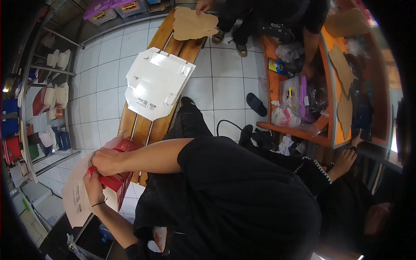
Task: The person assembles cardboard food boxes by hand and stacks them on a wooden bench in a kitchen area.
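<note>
Probably the step is folding: the left hand (94, 189) and right hand (106, 161), close together, grip the red box (117, 182). Next fold may need firm pressing.

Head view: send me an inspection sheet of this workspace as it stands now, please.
Surface: slatted wooden bench over a tiled floor.
Work items: red-and-white cardboard in the hands; flat white cardboard on the bench; brown cardboard sheet at the far end.
Clutter: plastic bags and a purple-lidded container in the orange shelf; dark slipper on the floor.
Hands: left hand and right hand both grip the red-and-white cardboard.
Cables: one thin dark cord-like loop, kind unclear.
Surroundings: co-worker's hand at the brown sheet; metal rack at picture left.
</note>
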A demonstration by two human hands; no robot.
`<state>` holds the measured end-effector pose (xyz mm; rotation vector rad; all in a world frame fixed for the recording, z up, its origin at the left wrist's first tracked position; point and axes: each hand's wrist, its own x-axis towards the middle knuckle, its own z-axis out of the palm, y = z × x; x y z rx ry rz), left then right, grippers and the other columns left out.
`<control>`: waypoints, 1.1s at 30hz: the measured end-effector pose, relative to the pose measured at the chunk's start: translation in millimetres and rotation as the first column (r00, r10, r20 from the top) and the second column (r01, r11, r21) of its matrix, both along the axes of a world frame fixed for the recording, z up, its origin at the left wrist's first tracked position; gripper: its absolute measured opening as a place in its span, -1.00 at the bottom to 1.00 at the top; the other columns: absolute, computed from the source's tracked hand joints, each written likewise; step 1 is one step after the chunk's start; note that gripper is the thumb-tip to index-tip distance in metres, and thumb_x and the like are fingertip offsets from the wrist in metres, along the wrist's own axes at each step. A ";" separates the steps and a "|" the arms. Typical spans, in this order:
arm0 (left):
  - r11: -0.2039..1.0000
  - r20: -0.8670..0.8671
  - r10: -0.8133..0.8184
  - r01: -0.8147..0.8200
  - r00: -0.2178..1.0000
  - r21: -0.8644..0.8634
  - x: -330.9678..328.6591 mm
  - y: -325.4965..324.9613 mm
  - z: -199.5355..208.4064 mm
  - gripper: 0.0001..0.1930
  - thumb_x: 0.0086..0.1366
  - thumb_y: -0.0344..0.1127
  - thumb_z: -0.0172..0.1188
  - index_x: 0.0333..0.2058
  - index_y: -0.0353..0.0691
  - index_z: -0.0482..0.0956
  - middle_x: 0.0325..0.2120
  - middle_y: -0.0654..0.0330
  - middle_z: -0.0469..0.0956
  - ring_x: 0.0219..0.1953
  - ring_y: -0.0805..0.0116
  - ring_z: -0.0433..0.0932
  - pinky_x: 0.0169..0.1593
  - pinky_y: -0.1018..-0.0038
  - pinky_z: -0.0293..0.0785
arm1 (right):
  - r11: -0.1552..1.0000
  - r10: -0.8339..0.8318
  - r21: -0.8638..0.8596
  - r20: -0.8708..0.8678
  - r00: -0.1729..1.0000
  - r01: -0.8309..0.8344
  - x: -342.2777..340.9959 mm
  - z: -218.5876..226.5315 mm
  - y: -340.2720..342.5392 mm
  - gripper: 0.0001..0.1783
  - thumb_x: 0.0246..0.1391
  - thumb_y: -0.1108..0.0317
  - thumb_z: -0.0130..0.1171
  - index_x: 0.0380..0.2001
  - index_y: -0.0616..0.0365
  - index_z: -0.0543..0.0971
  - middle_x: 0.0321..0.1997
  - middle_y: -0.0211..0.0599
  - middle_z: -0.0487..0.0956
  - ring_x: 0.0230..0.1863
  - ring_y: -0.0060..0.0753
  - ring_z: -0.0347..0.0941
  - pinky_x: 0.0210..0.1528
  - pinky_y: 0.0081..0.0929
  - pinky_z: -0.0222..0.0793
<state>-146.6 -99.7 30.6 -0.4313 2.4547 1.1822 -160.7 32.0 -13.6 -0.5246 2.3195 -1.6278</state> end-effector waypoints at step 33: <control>0.712 -0.310 0.516 -0.601 0.799 -0.363 125.7 -130.2 -32.2 -0.42 0.26 0.03 -0.21 -0.04 -0.46 0.26 -0.07 0.07 0.32 -0.02 0.32 0.27 0.06 0.48 0.13 | 0.703 -0.580 0.512 0.012 0.814 0.493 -28.1 -272.2 187.2 -0.43 -0.28 0.25 0.21 -0.10 0.10 0.33 -0.06 -0.09 0.28 0.00 -0.06 0.19 -0.05 -0.16 0.21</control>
